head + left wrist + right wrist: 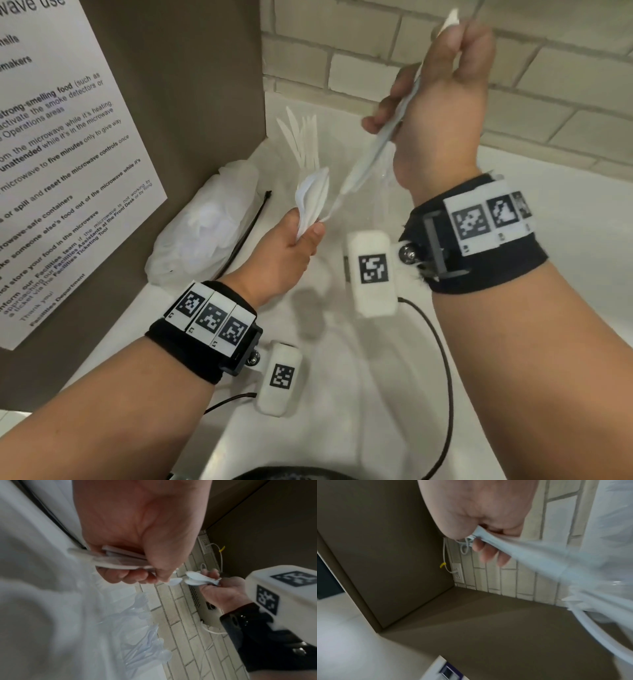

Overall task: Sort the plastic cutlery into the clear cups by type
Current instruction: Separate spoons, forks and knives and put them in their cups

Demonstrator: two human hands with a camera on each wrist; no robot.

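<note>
A white table (513, 240) runs into a corner between a pale brick wall (342, 51) and a brown panel bearing a printed microwave notice (68, 137). A crumpled plastic bag (205, 222) and a black cable tie (250, 226) lie against the panel.

The person appears to be mid-sort, splitting a mixed handful by type. The left hand (291, 250) is raised over the table with its fingers (120, 574) curled tight round a small bunch of spoons (313, 198), bowls pointing up. The right hand (442, 102) is held higher, near the wall, fingers (488, 553) closed round a bundle of long white cutlery (376, 144) that slants down toward the spoons; its lower end nearly meets them. Which type the bundle holds cannot be told, since it is blurred in the right wrist view.

Behind the hands, white knives (301, 137) fan up out of a clear cup (308, 161) by the corner. The left wrist view shows more cutlery standing in clear cups (137, 628) along the wall, forks and spoons among them, though their outlines are faint.

The next move probably calls for carrying each bunch to the matching cup and lowering it handle-first. The cups are light and transparent, so their rims are hard to see and a careless drop could tip one
</note>
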